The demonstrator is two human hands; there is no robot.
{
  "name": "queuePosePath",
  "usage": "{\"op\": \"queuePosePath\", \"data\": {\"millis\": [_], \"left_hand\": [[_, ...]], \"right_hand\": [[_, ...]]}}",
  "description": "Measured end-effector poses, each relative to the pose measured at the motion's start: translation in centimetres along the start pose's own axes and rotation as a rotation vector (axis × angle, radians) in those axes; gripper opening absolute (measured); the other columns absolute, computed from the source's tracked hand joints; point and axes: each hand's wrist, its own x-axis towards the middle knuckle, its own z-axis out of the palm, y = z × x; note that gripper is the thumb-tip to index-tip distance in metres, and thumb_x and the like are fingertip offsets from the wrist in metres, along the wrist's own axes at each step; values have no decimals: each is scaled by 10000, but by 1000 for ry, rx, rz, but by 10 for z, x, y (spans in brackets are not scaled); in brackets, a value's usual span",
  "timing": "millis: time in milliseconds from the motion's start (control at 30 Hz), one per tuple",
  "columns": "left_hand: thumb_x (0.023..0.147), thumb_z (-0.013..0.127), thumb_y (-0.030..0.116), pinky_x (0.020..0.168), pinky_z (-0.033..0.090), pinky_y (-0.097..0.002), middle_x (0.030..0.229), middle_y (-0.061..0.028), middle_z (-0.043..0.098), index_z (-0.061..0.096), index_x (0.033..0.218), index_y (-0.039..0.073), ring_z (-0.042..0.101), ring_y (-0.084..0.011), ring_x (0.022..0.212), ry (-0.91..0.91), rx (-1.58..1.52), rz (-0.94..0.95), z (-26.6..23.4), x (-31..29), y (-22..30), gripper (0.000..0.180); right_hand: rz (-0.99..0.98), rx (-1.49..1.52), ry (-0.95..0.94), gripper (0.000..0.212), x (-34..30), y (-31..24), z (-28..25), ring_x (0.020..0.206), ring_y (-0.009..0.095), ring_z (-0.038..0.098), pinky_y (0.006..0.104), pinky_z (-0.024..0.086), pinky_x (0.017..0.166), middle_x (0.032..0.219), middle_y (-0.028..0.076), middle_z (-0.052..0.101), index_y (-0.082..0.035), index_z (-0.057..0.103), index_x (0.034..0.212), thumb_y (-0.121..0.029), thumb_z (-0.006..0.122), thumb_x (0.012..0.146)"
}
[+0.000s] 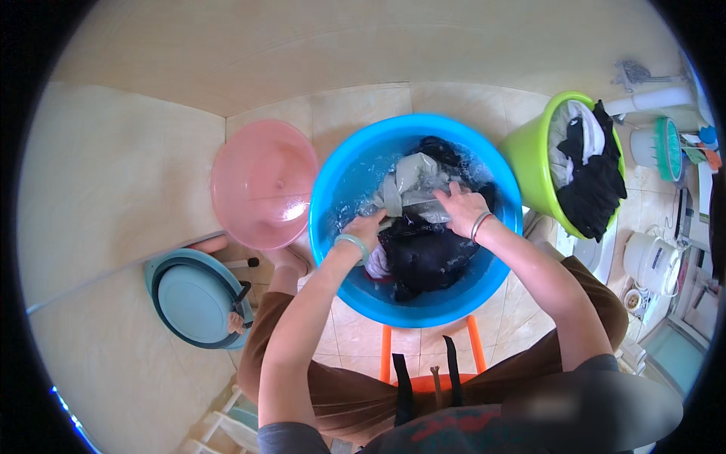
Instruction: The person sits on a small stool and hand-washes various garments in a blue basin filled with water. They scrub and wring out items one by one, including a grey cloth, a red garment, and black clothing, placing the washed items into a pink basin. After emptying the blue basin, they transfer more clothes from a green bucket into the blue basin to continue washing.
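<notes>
Dark shirt, hands on clothes in basin

A pink basin is positioned on the tiled floor at left, and a teal basin is located near the wall. An orange stool is placed at lower centre. At far right, a brush, a green-rimmed bin and a white appliance are arranged.

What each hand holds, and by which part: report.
The left hand touches the pale grey cloth at its left, the right hand at its right; whether either grips cannot be told.
</notes>
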Motion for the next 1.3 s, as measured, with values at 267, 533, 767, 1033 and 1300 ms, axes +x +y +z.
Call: {"op": "queuePosePath", "data": {"millis": [267, 533, 767, 1033, 1300], "left_hand": [[952, 465, 138, 735, 529, -280, 1027, -85, 610, 504, 1207, -30, 624, -148, 786, 78, -682, -40, -125, -92, 71, 308], [926, 538, 105, 736, 504, -253, 984, -43, 602, 582, 1097, -33, 579, -100, 835, 445, -980, 404, -154, -144, 178, 224], [919, 563, 258, 773, 477, -283, 1002, -48, 593, 613, 1126, 63, 556, -129, 881, 656, -1023, 220, -84, -114, 117, 289], [832, 540, 588, 1016, 378, -453, 1272, -180, 494, 382, 1332, 32, 458, -339, 1205, -87, -2443, -125, 51, -75, 89, 765], [789, 519, 675, 961, 419, -468, 1143, -137, 606, 558, 1172, 60, 564, -312, 1063, -119, -2509, 265, 57, -31, 107, 726]], "right_hand": [[-205, 551, 554, 176, -82, -6, -115, 859, 309, 611, 366, 500, 759, 936, 107, 633, -97, 670, 946, -138, 653, 775], [-495, 1326, 488, 529, -121, -61, -157, 977, 126, 538, 285, 462, 856, 1069, 53, 529, -28, 443, 1177, 44, 682, 711], [-87, 976, 859, 376, -67, -65, -80, 851, 216, 598, 307, 473, 768, 868, 115, 583, -20, 507, 1025, 11, 665, 685], [-140, 1699, 549, 308, -118, -79, -72, 809, 84, 504, 230, 434, 729, 885, 22, 545, -41, 500, 997, 50, 582, 715], [-428, 1888, 489, 373, -230, -100, -146, 759, 168, 479, 263, 423, 714, 878, 140, 524, -46, 423, 1010, -20, 470, 640]]}}
